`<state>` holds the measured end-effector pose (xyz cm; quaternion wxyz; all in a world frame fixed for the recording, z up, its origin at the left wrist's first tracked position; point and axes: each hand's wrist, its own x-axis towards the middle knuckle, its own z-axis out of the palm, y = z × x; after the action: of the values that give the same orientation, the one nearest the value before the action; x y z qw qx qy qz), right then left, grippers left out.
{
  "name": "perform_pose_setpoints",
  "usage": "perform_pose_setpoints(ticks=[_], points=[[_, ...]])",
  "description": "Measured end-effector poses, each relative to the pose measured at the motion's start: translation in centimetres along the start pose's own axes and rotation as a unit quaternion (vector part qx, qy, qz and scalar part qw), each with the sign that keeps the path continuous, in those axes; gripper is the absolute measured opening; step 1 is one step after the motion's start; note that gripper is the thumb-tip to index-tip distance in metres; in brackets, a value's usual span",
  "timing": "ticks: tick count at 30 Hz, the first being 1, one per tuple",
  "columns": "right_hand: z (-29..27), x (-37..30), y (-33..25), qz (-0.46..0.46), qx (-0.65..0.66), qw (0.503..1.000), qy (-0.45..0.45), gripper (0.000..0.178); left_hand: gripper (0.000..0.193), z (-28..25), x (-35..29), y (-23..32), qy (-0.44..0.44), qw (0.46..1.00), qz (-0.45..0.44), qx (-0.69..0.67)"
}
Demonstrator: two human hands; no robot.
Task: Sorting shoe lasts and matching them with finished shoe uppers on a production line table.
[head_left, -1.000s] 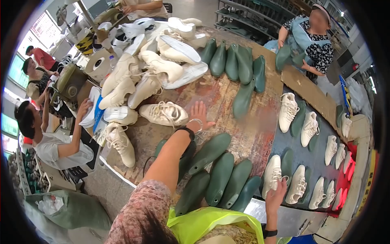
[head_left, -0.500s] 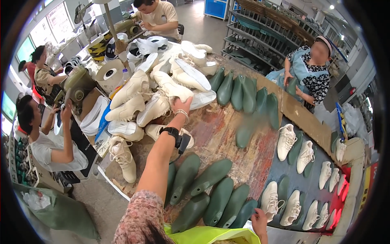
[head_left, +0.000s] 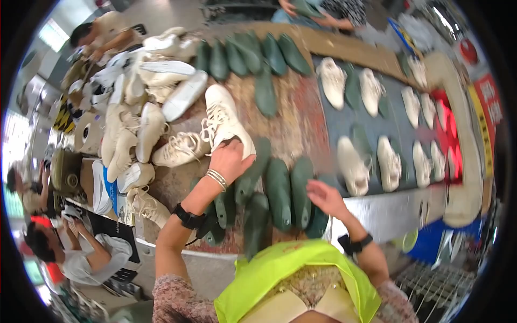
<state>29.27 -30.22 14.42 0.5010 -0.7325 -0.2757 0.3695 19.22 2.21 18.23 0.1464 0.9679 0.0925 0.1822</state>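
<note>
My left hand (head_left: pixel 231 160) grips a cream lace-up sneaker (head_left: pixel 222 107) by its heel and collar, toe pointing away from me over the worktable. Another cream sneaker (head_left: pixel 182 149) lies just left of it. My right hand (head_left: pixel 325 198) is held with its fingers stretched out and nothing in them, over the right end of a near group of dark green shoe lasts (head_left: pixel 278 194). One green last (head_left: pixel 253 167) stands partly behind the held shoe. Further off, a row of green lasts (head_left: pixel 237 56) lines the table's far edge.
A heap of cream sneakers (head_left: pixel 164 72) covers the table's left side. To the right, a dark conveyor belt (head_left: pixel 323 126) carries sneakers and lasts toward a red-lit opening (head_left: pixel 452 137). Across the table a co-worker's hands (head_left: pixel 323 20) hold a green last. Other people sit at the left.
My left hand has lifted a sneaker off the heap and brought it right and nearer. My right hand has risen from the near lasts' edge. The view has turned to the right.
</note>
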Motion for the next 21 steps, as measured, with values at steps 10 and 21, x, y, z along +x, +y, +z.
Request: perform_pose_setpoints(ticks=[10, 21], points=[[2.0, -3.1, -1.8, 0.129, 0.278, 0.951, 0.035, 0.067, 0.046, 4.7, -7.8, 19.2, -0.339, 0.922, 0.141, -0.126], [4.6, -3.0, -0.4, 0.152, -0.001, 0.983, 0.102, 0.045, 0.036, -1.6, -1.1, -1.8, 0.099, 0.983, -0.150, -0.026]])
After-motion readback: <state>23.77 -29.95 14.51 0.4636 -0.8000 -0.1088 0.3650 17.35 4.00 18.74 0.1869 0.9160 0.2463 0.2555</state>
